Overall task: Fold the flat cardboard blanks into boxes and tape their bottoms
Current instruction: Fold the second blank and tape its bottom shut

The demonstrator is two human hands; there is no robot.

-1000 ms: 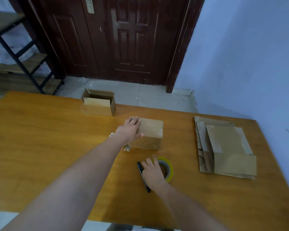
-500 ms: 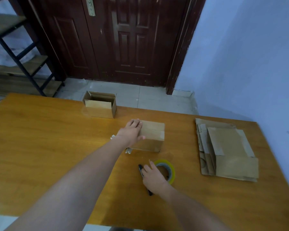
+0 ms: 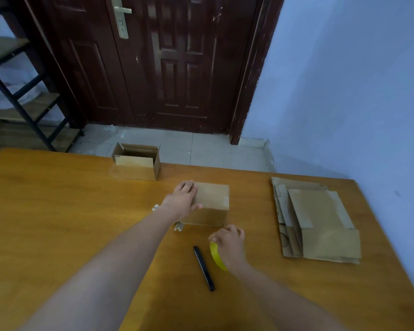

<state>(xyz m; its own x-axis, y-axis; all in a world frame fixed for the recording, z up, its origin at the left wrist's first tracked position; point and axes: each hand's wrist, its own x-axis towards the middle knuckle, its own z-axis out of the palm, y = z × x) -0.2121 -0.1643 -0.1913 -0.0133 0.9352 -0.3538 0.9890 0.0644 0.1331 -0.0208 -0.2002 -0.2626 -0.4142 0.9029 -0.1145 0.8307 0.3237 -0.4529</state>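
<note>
While left hand [image 3: 182, 199] presses flat on box [image 3: 210, 204], long axis left-right, right hand [image 3: 228, 244] grips tape roll [image 3: 216, 256]

Plain room: wooden door [image 3: 167, 58], tiled floor [image 3: 201, 149], shelf rack [image 3: 22, 96].

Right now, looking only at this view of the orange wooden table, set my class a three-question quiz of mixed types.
1. True or false: the left hand rests on the closed brown cardboard box.
2. What does the right hand grip? A) the slim black pen-like tool B) the yellow roll of tape C) a flat blank
3. Fill in: the stack of flat cardboard blanks lies to the ____ of the closed box.

Key: 1 true; 2 B; 3 right.
</note>
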